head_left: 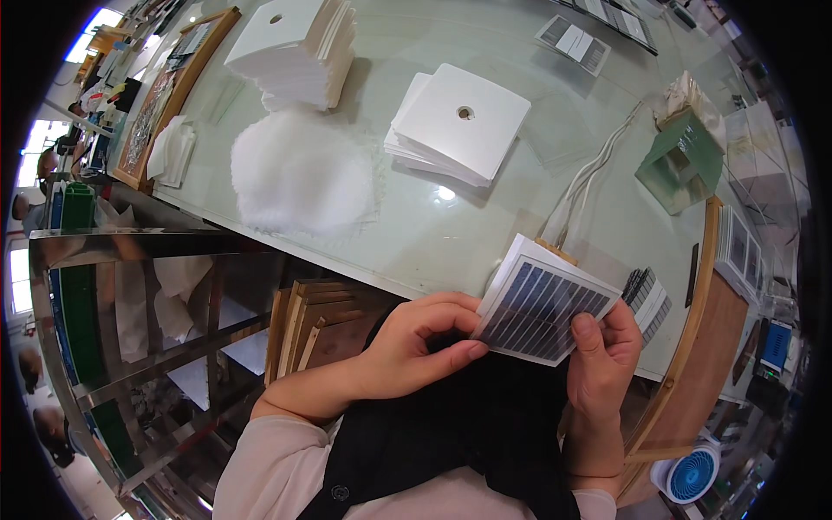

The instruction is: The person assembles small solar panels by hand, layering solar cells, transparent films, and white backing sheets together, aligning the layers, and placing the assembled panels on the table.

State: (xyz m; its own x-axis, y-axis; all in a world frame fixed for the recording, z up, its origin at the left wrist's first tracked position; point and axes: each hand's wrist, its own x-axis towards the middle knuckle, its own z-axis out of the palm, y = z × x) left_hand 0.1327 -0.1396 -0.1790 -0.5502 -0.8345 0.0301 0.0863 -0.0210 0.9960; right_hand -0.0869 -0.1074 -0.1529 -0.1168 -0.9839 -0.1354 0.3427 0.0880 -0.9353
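One solar panel (539,305), partly behind right hand (605,357)

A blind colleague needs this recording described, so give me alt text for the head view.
A person's right hand pinches a dark panel with pale lines and a white border, the left hand at its opposite edge, by a shiny pale table. On it are two stacks of white sheets, a fluffy white pile and a hollow green block.

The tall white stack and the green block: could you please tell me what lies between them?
In the head view, the lower white stack, then apparently a faint clear sheet and the pale cables.
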